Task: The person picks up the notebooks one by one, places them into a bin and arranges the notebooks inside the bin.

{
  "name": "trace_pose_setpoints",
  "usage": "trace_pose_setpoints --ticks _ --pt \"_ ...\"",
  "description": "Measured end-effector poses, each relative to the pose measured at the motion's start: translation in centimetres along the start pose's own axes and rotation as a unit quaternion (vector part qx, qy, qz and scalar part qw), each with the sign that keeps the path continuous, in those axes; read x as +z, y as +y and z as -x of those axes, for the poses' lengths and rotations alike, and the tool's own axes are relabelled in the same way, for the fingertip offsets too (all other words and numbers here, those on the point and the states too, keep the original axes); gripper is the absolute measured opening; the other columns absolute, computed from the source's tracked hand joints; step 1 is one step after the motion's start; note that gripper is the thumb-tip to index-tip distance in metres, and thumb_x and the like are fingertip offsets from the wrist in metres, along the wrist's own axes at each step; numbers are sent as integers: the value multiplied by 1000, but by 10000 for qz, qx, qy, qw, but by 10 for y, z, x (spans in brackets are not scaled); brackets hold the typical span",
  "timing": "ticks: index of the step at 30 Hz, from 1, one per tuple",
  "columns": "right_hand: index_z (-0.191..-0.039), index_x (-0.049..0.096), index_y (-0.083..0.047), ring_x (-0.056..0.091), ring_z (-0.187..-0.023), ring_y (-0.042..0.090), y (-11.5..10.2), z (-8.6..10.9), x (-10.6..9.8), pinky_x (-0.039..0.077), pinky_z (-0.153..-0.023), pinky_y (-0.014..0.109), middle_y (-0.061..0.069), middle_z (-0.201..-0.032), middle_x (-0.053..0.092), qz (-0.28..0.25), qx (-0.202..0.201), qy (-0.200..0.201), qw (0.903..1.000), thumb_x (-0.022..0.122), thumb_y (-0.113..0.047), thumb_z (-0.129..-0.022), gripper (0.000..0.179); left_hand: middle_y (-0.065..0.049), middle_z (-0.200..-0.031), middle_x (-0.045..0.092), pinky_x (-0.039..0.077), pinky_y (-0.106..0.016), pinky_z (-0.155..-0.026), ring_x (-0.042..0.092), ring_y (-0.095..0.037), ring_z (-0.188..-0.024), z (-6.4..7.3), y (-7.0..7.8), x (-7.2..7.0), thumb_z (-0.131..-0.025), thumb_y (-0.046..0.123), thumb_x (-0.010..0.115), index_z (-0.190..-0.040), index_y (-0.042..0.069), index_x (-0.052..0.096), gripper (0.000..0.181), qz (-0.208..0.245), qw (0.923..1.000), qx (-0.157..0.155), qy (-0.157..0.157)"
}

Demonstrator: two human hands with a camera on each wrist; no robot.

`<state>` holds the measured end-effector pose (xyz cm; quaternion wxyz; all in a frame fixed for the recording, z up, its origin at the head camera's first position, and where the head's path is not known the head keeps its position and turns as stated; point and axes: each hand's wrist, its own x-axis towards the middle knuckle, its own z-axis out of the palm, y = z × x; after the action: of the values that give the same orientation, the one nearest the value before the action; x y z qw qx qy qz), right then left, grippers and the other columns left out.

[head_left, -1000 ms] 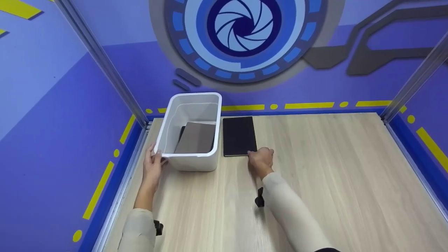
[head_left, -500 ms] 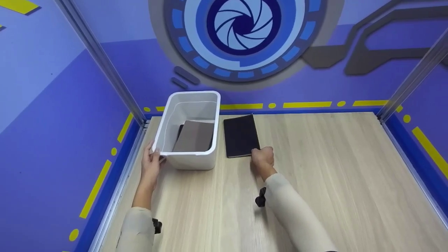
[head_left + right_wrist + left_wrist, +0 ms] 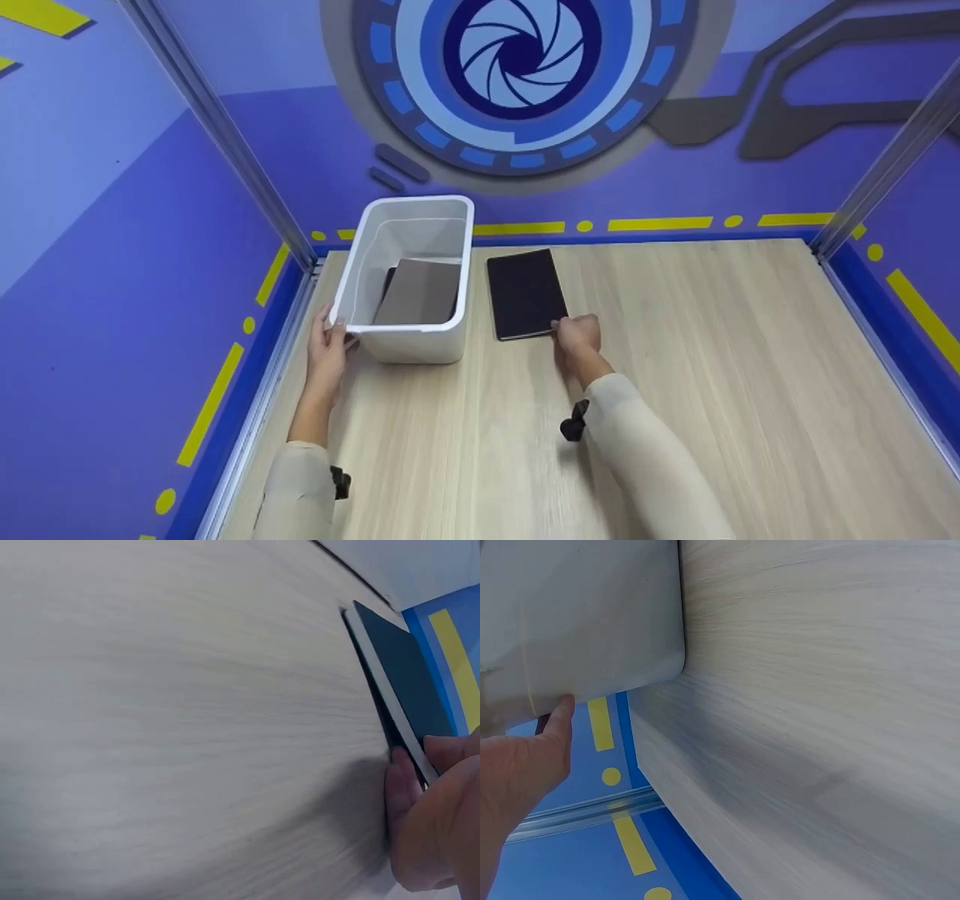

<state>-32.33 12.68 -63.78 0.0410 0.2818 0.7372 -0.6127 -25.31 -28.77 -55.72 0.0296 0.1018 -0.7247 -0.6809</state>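
A black hardcover notebook (image 3: 527,294) lies beside the bin in the head view, slightly turned. Its near right corner is pinched by my right hand (image 3: 579,337), thumb on the cover and fingers underneath. In the right wrist view the notebook (image 3: 405,667) shows its white page edge, with a shadow on the tabletop under the hand. At the near left corner of a white plastic bin (image 3: 412,346), my left hand (image 3: 328,356) holds on just at the rim. Its thumb presses the bin's wall (image 3: 592,622) in the left wrist view; the other fingers are mostly hidden.
Inside the bin lies a brown notebook (image 3: 420,291) over darker ones. The wood-grain table (image 3: 712,360) ends at a blue back wall (image 3: 675,184). A metal rail (image 3: 259,442) and a side wall run along the left.
My right hand has taken hold of the black notebook's corner and drawn it to the right, away from the bin, turning it slightly. The left hand has stayed at the bin's corner.
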Motion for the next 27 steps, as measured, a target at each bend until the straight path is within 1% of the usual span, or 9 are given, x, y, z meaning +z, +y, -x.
trace_pose_setpoints --ticks 2,5,9,13,15,17,21,24,27 --pt "-112 52 -1 56 -98 22 2 -1 1 54 -83 32 9 -110 56 -376 -63 -59 9993 62 -8 -101 16 -25 -168 35 35 -58 -132 44 -39 -152 0 0 0 -118 32 33 -173 26 14 58 26 10000 -40 -13" --pt "-113 47 -4 62 -89 18 6 -2 2 60 -74 27 10 -109 55 -984 -153 -236 9947 59 1 -101 17 -26 -165 36 36 -57 -132 46 -38 -150 1 0 0 -118 33 33 -173 27 14 58 69 9999 -110 5" --pt "-127 46 -1 66 -82 19 8 -1 2 65 -73 31 10 -108 53 -1512 -343 -451 9869 60 8 -100 32 -28 -164 36 37 -56 -132 46 -39 -150 1 0 0 -118 33 33 -173 28 14 58 96 9999 -133 -10" --pt "-144 51 -2 67 -79 20 5 2 0 65 -78 35 8 -101 56 -1808 -459 -530 9810 63 8 -99 48 -29 -165 34 37 -57 -132 45 -40 -150 0 0 -1 -119 32 32 -173 27 13 58 117 9998 -116 -62" --pt "-151 51 -5 68 -80 18 1 4 -2 66 -81 35 8 -102 57 -1877 -462 -582 9794 63 5 -100 53 -28 -165 34 37 -57 -131 46 -40 -150 0 0 -1 -119 31 32 -173 26 13 58 130 9998 -119 -53" --pt "-156 50 -5 68 -82 15 -1 5 -5 68 -85 35 10 -109 58 -1885 -477 -649 9788 61 4 -102 56 -28 -165 34 37 -58 -131 45 -41 -150 0 0 -1 -119 30 32 -173 26 13 58 157 9998 -131 -47" --pt "-159 47 -1 67 -82 11 -4 4 -10 68 -91 35 20 -134 54 -2021 -360 -824 9752 55 3 -102 57 -29 -166 34 36 -58 -132 45 -42 -151 1 0 0 -119 28 31 -173 28 13 57 184 9997 -145 -22" --pt "-158 46 1 69 -79 10 -5 4 -13 68 -90 34 26 -150 48 -2259 -130 -938 9695 51 5 -101 58 -29 -166 33 35 -58 -132 43 -43 -152 1 0 0 -119 28 30 -173 28 12 57 174 9998 -138 -24" --pt "-160 43 1 71 -77 11 -5 5 -17 69 -86 33 29 -159 42 -2478 41 -1016 9635 49 8 -100 61 -29 -166 32 34 -58 -133 42 -43 -153 1 1 1 -119 28 30 -173 28 12 57 169 9998 -137 -38"
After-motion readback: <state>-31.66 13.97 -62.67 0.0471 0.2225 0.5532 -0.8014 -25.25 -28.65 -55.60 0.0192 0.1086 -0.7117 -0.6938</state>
